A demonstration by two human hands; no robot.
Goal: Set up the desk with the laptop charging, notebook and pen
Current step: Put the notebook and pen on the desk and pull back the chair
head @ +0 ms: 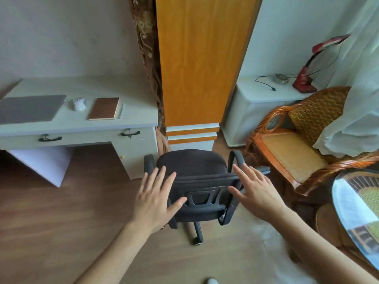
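A pale desk (pixel 86 124) stands at the left. On it lie a closed grey laptop (pixel 30 108), a white charger (pixel 79 103), a brown notebook (pixel 104 108) and, just right of the notebook, a pale pen (pixel 121 111). A black office chair (pixel 196 181) stands right of the desk, its back toward me. My left hand (pixel 155 197) hovers open at the left side of the chair's backrest. My right hand (pixel 258 191) is spread open at the right side, near the armrest. Neither hand holds anything.
An orange wooden panel (pixel 203 62) rises behind the chair. A white cabinet (pixel 264 99) at the right carries a red lamp (pixel 307 76) and a loose black cord. A wicker armchair (pixel 297 150) and a glass-topped table (pixel 356 218) crowd the right side. Wooden floor lies below.
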